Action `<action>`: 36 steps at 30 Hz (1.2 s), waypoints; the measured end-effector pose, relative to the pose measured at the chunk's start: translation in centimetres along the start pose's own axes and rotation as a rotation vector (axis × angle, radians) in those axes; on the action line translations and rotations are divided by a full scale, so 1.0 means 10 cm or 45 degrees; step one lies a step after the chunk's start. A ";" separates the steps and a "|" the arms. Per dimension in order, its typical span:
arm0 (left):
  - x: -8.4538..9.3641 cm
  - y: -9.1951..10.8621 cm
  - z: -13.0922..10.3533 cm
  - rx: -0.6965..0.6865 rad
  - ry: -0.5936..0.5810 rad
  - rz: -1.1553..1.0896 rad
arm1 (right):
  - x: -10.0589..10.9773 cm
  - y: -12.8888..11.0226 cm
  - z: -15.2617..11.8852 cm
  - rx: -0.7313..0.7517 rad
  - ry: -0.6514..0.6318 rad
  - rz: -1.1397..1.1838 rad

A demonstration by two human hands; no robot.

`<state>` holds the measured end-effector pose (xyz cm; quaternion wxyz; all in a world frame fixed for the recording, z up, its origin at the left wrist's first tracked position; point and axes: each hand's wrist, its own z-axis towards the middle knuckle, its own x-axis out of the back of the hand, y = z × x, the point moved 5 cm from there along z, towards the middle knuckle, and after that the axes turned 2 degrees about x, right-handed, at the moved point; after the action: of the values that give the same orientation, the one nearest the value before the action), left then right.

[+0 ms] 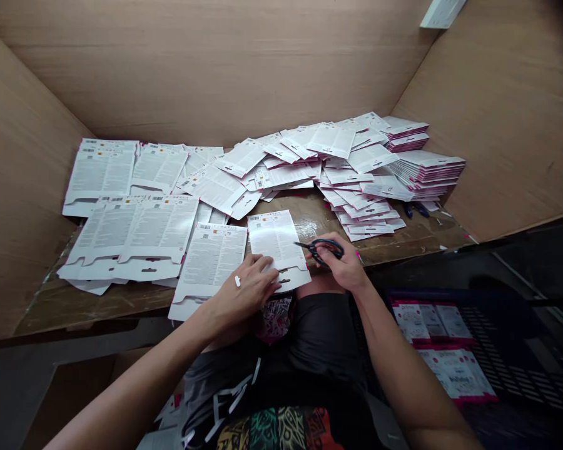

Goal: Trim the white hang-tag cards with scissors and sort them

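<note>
A white printed card with a hang-hole flap lies at the table's front edge, its lower end tilted towards me. My left hand has its fingers bent over the lower left edge of this card, gripping it; the thumb is hidden. A small white paper scrap sticks to the back of that hand. In my right hand is a pair of small scissors with dark handles, blades pointing left over the card's right edge. Another printed card lies to the left, partly under my left forearm.
Overlapping cards cover the table's left side. Loose piles and neat stacks with pink edges fill the back and right. Dark-handled tools lie by the stacks. Cardboard walls enclose the table. A dark crate holds pink-and-white packs at right.
</note>
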<state>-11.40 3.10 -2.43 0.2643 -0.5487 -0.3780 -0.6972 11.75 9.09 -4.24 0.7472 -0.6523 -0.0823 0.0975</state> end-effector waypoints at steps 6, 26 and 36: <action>-0.08 -0.10 0.50 0.131 -0.109 -0.067 | -0.10 0.13 0.34 -0.017 0.001 -0.008; 0.35 0.57 0.35 -0.465 -0.807 -0.513 | -0.21 0.15 0.36 0.364 0.050 -0.542; -0.15 0.15 0.02 0.175 -0.048 -0.038 | -0.16 0.00 0.16 0.518 -0.197 -0.577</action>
<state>-9.74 2.37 -3.46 0.2836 -0.5366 -0.4383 -0.6629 9.75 10.20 -4.05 0.8566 -0.4450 -0.2611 -0.0078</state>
